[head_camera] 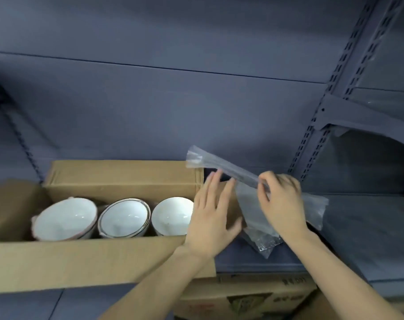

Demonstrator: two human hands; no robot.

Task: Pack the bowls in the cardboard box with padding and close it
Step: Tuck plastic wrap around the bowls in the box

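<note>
Three stacks of white bowls sit in a row inside the open cardboard box, which rests on a blue-grey shelf: a pink-rimmed stack at the left, a gold-rimmed stack in the middle and a plain white stack at the right end. The box flaps stand open, the near one folded toward the camera. Just beside the box's right end, the right hand pinches a sheet of clear plastic padding, its grip closed on the film, which is bunched into a twisted strip rising up and left. The left hand hovers over the box's right end with fingers straight and spread, holding nothing. Below the shelf lies another printed carton; its red and dark lettering is too blurred to read.
</note>
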